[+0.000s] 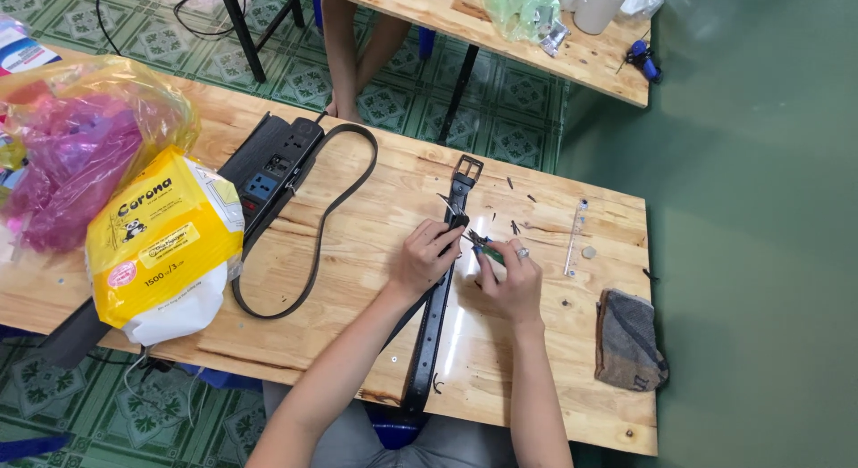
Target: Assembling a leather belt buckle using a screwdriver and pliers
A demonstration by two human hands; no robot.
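Both forearms rise from the bottom edge of the frame and meet at mid-frame over the pale wooden worktop [500, 379]. The left hand [422, 258] curls closed over a black leather belt [435, 329], pinning it near its upper part. The right hand [511, 273], a ring on one finger, grips a small pair of pliers [483, 243] whose tips point left at the belt. The belt is flat and glossy, its long axis running from the lower centre up to a square metal buckle [466, 171] above the hands. Dark scraps [515, 227] dot the wood just beside it. A folded grey cloth [628, 339] lies at right, a second black strap [315, 244] loops at left, and a black power strip [268, 168] sits beyond.
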